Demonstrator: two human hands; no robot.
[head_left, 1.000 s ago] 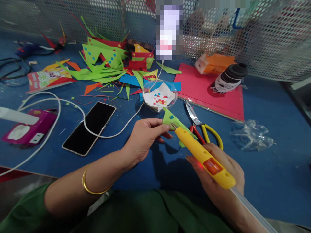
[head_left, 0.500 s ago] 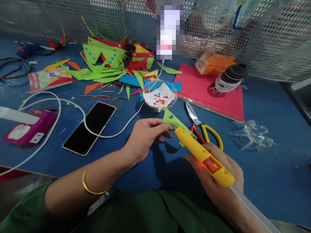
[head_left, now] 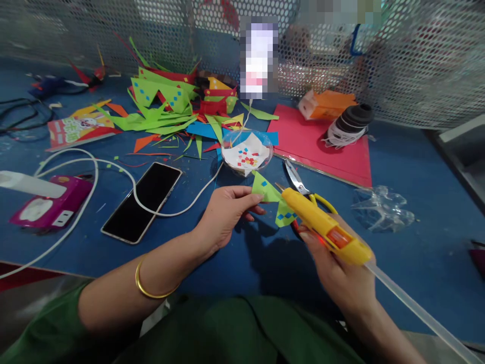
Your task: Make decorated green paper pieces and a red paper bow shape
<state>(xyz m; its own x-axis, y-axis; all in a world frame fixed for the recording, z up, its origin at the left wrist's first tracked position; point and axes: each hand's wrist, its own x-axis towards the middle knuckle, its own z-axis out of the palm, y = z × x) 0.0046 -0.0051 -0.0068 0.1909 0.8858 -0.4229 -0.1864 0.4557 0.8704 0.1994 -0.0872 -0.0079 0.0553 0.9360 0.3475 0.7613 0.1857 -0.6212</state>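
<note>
Between the thumb and fingers of my left hand (head_left: 231, 210) is a green paper cutout (head_left: 268, 191) with small blue squares stuck on it. My right hand (head_left: 341, 258) is wrapped round a yellow hot glue gun (head_left: 322, 222), a clear glue stick (head_left: 417, 311) trailing from its back end. The gun's metal tip is close to the cutout, over its right part; whether they touch I cannot tell. Just beyond lies a clear bowl (head_left: 268, 156) holding white paper and small red, blue and yellow squares. Scissors (head_left: 297, 179) with red and yellow handles rest partly behind the gun.
A dark phone (head_left: 142, 202) lies left of my hand, crossed by a white cable (head_left: 166, 214). Green paper masks (head_left: 162, 91) and scraps pile at the back. Red sheets (head_left: 326, 159), a black thread spool (head_left: 348, 124), crumpled clear plastic (head_left: 382, 210) and a purple power socket (head_left: 53, 202) lie around.
The glue gun has drawn back up and to the right from the blue-square area near my left thumb. More of the green cutout now shows. The whole view has shifted slightly.
</note>
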